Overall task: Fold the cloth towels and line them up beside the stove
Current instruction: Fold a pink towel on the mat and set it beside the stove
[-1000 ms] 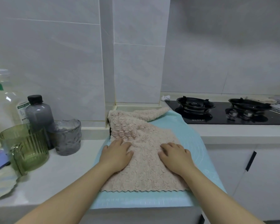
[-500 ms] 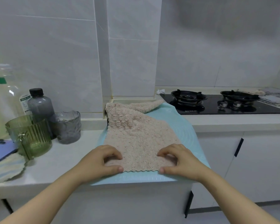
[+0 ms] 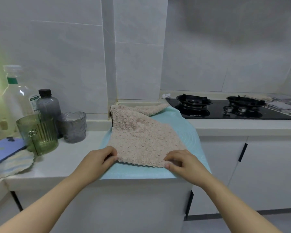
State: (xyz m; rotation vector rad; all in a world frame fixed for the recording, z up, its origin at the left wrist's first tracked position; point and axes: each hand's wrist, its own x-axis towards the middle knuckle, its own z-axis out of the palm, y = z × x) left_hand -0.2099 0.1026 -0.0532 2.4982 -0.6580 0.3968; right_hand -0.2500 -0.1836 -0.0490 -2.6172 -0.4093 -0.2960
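Pinkish fluffy towel (image 3: 141, 137) lies spread on light blue mat (image 3: 189, 132) on counter (image 3: 69, 158), just left of gas stove (image 3: 225, 112), far corner flopped toward burner. Our left hand (image 3: 99, 158) pinches near left corner, fingers curled. Our right hand (image 3: 181, 163) pinches near right corner the same way. Past stove we see more towels (image 3: 284, 105), kinda blurry. Left of mat: grey glass cup (image 3: 73, 126), green ribbed jug (image 3: 39, 132), dark bottle (image 3: 48, 105), clear bottle (image 3: 17, 96). Purple phone (image 3: 3, 150) lies partly on striped cloth (image 3: 12, 164).
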